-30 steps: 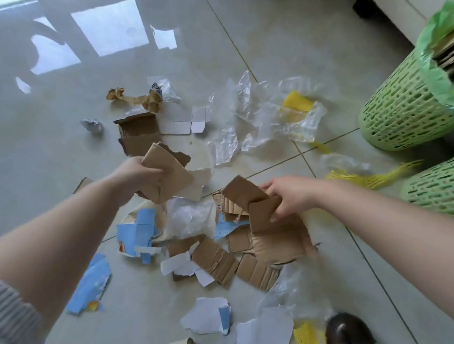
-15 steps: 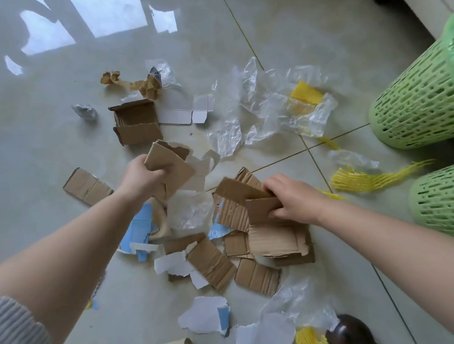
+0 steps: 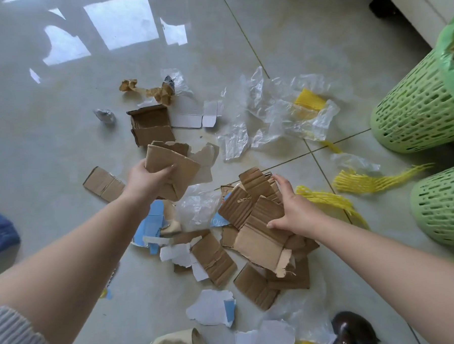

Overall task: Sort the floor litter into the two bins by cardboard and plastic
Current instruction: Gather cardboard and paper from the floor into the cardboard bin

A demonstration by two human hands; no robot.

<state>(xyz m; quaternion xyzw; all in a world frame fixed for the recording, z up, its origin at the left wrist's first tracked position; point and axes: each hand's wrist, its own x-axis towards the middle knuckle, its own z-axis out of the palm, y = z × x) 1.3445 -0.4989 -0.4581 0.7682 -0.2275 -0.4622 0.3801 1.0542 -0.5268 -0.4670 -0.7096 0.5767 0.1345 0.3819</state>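
Gripping a wad of folded brown cardboard [image 3: 172,172], the left hand [image 3: 148,180] holds it clear of the floor, fingers curled round its lower edge. Right hand [image 3: 292,208] pinches a stack of torn corrugated cardboard pieces [image 3: 254,210] at the centre of the heap, thumb on top of a larger flat sheet [image 3: 261,245], fingers wrapped round the far edge.

More cardboard lies flat on the floor: a ribbed strip [image 3: 214,259] and a further piece [image 3: 254,286] near the camera, a small panel [image 3: 104,183] left of the left wrist, and an open brown box [image 3: 149,124] farther off. Mixed in: blue-and-white paper scraps [image 3: 151,228], a white torn sheet [image 3: 210,308], crumpled brown paper [image 3: 150,91].

Plastic: clear film [image 3: 275,108] spread beyond the heap, wrapped partly over a yellow foam net [image 3: 307,103]; another clear bag [image 3: 199,207] between the two hands; yellow netting [image 3: 327,200] just right of the right hand and a second length [image 3: 368,181] nearer the bins.

Two green perforated bins stand at right: the far bin [image 3: 412,114] with a green liner, contents unclear, and the near bin [image 3: 446,205], partly cut off by the frame.

Floor [image 3: 47,128] is glossy pale tile with window reflections. A dark shoe [image 3: 353,328] shows at the bottom edge.
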